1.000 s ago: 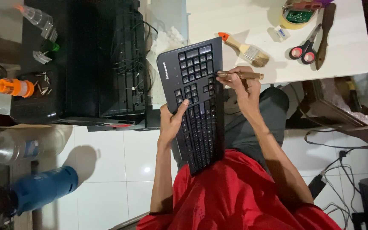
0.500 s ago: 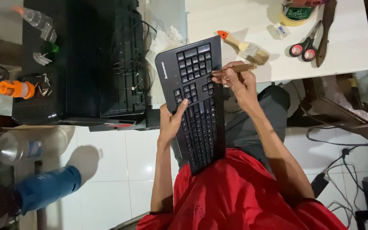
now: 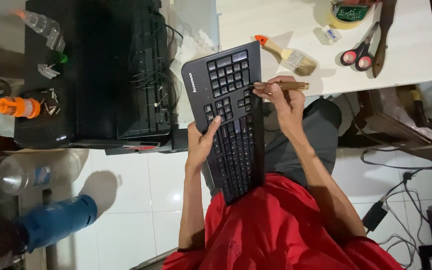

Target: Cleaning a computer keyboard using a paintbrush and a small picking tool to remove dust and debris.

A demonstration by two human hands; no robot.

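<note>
Here, nearest in, the black keyboard (image 3: 231, 125) lies across the lap, its long axis running away from the body toward the white worktop (image 3: 276, 20). The left hand (image 3: 202, 142) clamps its left edge, thumb on the keys. Just beyond, the right hand (image 3: 286, 100) pinches a wooden-handled tool (image 3: 281, 86), tip pointing left onto the upper keys, so the right is the nearer one there. Farther off, a paintbrush (image 3: 288, 54) and scissors (image 3: 358, 50) lie well apart; open room on the right.
</note>
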